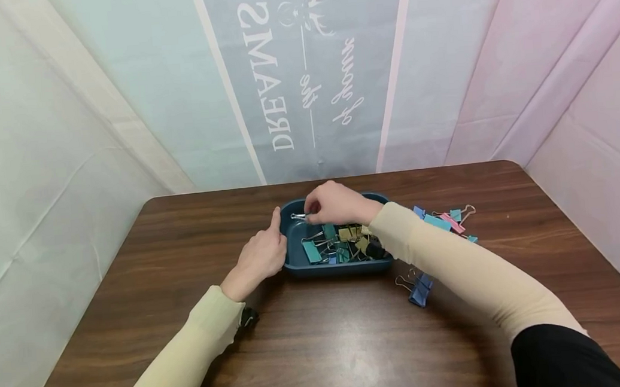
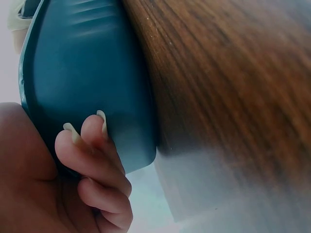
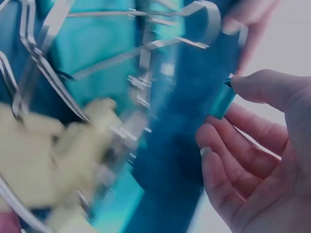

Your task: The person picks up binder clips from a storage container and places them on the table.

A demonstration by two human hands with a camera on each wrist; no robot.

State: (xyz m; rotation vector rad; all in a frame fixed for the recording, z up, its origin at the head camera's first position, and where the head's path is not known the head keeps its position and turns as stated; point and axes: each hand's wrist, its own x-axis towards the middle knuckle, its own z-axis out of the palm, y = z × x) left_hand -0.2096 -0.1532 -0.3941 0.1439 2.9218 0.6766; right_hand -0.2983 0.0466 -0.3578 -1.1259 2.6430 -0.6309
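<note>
A dark blue plastic tray [image 1: 339, 269] stands on the table, with teal and yellow binder clips [image 1: 347, 234] heaped in it. My left hand [image 1: 262, 254] grips the tray's left end. In the left wrist view, curled fingers [image 2: 90, 160] lie against the tray's outer wall [image 2: 92, 63]. Over the tray's far left part, my right hand [image 1: 338, 203] pinches a small teal binder clip [image 3: 222, 101] between thumb and fingers. Its silver wire handle [image 1: 298, 216] points left in the head view. The heap is blurred in the right wrist view.
Right of the tray, several blue, teal and pink binder clips [image 1: 447, 220] lie partly behind the right sleeve. A larger dark blue binder clip [image 1: 420, 289] lies nearer the front. The brown wooden table [image 1: 342, 347] meets a printed curtain [image 1: 314, 97] at the back.
</note>
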